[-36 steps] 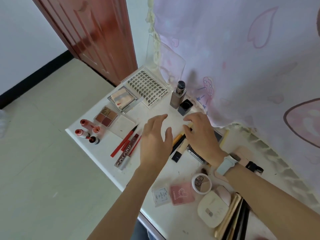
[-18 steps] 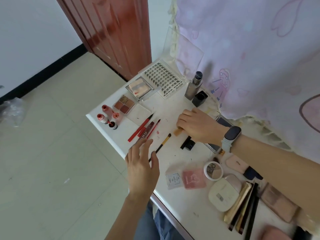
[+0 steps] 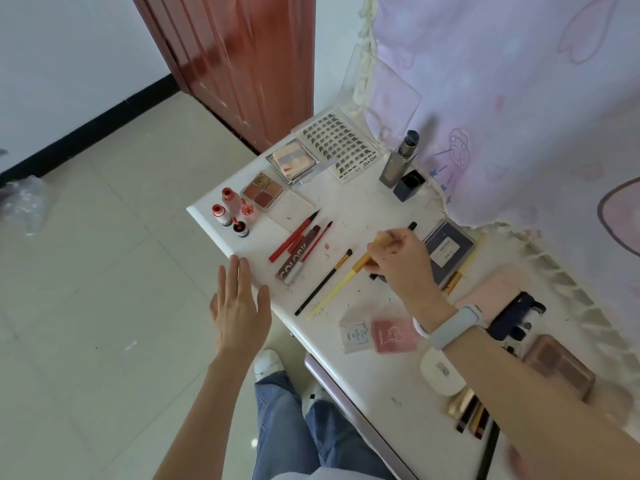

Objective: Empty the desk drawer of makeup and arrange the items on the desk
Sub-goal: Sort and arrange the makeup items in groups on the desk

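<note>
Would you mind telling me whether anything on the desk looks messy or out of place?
Yes: the white desk is dirty, with dark specks and a small red smear beside the red pencils. The makeup itself lies in tidy groups; nothing looks spilled or broken.

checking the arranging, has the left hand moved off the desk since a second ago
Yes. The left hand pulled back from over the desk middle to past its front edge, above the floor.

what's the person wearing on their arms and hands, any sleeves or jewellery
Both forearms are bare, with no sleeves in view. The right wrist carries a fitness band with a pale grey-blue strap and a slim oblong body. The left hand and right hand show no rings or gloves.
</note>
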`<action>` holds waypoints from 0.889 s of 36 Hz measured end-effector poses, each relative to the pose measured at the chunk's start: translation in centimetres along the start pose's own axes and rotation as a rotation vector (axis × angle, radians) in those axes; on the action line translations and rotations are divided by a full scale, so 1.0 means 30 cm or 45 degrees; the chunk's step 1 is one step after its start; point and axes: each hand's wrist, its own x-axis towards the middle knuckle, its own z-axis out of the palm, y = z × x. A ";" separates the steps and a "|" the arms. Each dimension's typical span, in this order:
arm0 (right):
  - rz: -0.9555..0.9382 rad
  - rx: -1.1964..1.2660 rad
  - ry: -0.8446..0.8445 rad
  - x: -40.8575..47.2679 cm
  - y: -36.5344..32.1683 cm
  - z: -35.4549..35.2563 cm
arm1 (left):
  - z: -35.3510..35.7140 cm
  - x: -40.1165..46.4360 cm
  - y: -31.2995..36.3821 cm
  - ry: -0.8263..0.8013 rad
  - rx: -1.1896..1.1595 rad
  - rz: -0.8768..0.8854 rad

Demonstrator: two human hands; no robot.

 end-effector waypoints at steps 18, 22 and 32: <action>-0.510 -1.022 -0.054 0.028 0.035 -0.015 | 0.003 -0.006 0.042 -0.123 -0.054 -0.185; -0.760 -1.398 -0.253 0.044 0.062 -0.074 | 0.006 -0.008 0.043 -0.127 -0.067 -0.189; -1.342 -1.987 -0.195 0.048 0.108 -0.065 | 0.003 -0.011 0.045 -0.118 -0.072 -0.184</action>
